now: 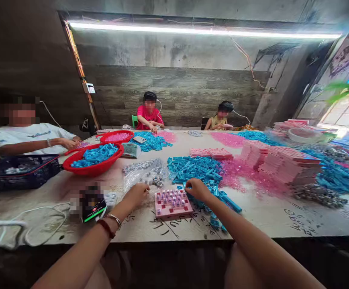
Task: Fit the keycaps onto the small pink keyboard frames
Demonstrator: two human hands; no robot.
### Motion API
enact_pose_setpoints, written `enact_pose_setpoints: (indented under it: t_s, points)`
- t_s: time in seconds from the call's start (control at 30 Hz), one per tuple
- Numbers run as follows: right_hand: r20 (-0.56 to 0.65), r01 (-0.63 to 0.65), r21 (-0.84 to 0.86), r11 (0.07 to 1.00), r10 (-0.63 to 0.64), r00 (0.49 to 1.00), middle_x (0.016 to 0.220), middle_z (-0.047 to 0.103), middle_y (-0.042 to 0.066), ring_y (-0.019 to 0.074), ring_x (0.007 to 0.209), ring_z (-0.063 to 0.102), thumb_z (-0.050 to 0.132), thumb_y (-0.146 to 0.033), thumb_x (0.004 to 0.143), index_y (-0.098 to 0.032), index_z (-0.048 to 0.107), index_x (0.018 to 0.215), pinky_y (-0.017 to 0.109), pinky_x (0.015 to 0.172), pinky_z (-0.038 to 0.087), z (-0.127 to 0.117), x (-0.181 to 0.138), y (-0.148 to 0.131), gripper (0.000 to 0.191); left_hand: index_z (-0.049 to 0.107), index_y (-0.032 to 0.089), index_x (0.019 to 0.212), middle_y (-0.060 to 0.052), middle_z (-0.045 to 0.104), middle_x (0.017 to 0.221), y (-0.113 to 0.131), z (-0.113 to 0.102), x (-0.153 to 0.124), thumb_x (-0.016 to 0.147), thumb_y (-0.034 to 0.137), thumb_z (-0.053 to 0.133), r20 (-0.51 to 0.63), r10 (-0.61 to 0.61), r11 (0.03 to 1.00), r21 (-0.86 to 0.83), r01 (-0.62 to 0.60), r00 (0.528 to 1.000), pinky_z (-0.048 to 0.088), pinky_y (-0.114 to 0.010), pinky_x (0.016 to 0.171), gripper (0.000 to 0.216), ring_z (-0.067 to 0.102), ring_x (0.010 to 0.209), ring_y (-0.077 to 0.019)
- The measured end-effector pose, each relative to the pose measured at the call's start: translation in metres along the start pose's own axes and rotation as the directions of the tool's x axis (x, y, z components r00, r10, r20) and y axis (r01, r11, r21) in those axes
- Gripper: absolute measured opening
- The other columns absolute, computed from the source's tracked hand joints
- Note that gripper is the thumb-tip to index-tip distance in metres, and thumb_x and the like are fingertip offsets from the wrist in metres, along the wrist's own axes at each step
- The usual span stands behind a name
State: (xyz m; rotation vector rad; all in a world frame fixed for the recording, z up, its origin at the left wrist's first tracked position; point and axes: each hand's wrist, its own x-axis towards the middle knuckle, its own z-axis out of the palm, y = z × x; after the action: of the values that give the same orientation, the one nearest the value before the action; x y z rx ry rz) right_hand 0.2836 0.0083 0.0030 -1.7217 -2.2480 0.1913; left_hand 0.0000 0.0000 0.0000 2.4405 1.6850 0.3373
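Observation:
A pink tray (172,203) with rows of small sockets lies flat on the table in front of me. My left hand (137,193) rests just left of it, fingers curled, beside a clear bag of small grey metal parts (145,173); what it holds I cannot make out. My right hand (196,188) sits at the tray's upper right corner, fingers pinched together at the edge of a heap of blue plastic pieces (196,168). Whatever is in the pinch is too small to name.
A phone (93,205) and white cable (26,218) lie at left. Red bowls (93,158) hold blue and pink parts. Stacked pink trays (278,160), loose pink pieces (240,176) and grey parts (319,194) cover the right. Three other people sit around the table.

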Motion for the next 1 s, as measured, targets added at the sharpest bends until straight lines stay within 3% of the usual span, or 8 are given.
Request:
enact_pose_setpoints:
  t_s: [0.2,0.33,0.5,0.63,0.83,1.0]
  points:
    - [-0.009,0.004,0.026,1.0,-0.004,1.0,0.085,0.068,0.005,0.0176,0.079,0.059,0.056,-0.02,0.074,-0.017,0.067,0.079,0.023,0.065,0.036,0.004,0.002,0.003,0.012,0.06,0.014,0.106,-0.01,0.06,0.113,0.013,0.009,0.003,0.079,0.009,0.046,-0.063,0.179,0.984,0.016,-0.178,0.982,0.041,-0.03,0.093,0.031,0.053,0.106,-0.0203]
    - [-0.012,0.036,0.041,0.999,-0.035,0.999,0.087,0.067,0.005,0.0178,0.083,0.058,0.055,-0.021,0.075,-0.017,0.065,0.083,0.023,0.068,0.037,0.005,0.003,0.005,0.014,0.05,0.012,0.121,-0.013,0.047,0.13,0.01,0.024,0.012,0.076,0.0,0.04,-0.092,0.156,0.987,0.056,-0.151,0.983,0.032,-0.031,0.104,0.047,0.041,0.122,-0.0189]
    - [0.004,0.059,0.022,0.998,-0.059,0.998,0.091,0.064,0.007,0.0202,0.088,0.056,0.063,-0.025,0.068,-0.015,0.064,0.091,0.024,0.071,0.038,0.005,0.002,0.005,0.025,0.048,0.013,0.123,-0.014,0.04,0.135,0.0,0.032,0.014,0.079,0.003,0.039,-0.093,0.145,0.987,0.084,-0.137,0.985,0.029,-0.037,0.105,0.046,0.034,0.127,-0.0214]
    - [0.008,0.032,-0.002,0.999,-0.032,0.999,0.093,0.062,0.008,0.019,0.086,0.055,0.062,-0.02,0.066,-0.014,0.062,0.091,0.023,0.068,0.037,0.002,0.0,0.007,0.025,0.054,0.015,0.113,-0.012,0.049,0.123,0.003,0.023,0.011,0.08,0.003,0.038,-0.077,0.133,0.99,0.066,-0.128,0.988,0.034,-0.035,0.099,0.038,0.044,0.116,-0.02]
    - [0.029,-0.047,-0.038,0.998,0.048,0.998,0.085,0.063,0.006,0.0177,0.078,0.056,0.062,-0.016,0.064,-0.015,0.063,0.081,0.022,0.06,0.034,-0.004,-0.003,0.01,0.017,0.061,0.014,0.08,-0.009,0.057,0.094,0.011,0.013,0.009,0.081,0.007,0.039,-0.051,0.129,0.991,0.032,-0.127,0.99,0.042,-0.027,0.083,0.023,0.054,0.086,-0.0163]
    - [0.044,-0.086,-0.056,0.995,0.089,0.995,0.082,0.066,0.004,0.0168,0.073,0.057,0.064,-0.018,0.063,-0.016,0.064,0.085,0.021,0.054,0.032,-0.007,-0.006,0.011,0.022,0.061,0.013,0.085,-0.009,0.058,0.098,0.011,0.01,0.007,0.077,0.003,0.043,-0.087,0.109,0.994,-0.019,-0.111,0.99,0.043,-0.027,0.083,0.022,0.056,0.09,-0.0171]
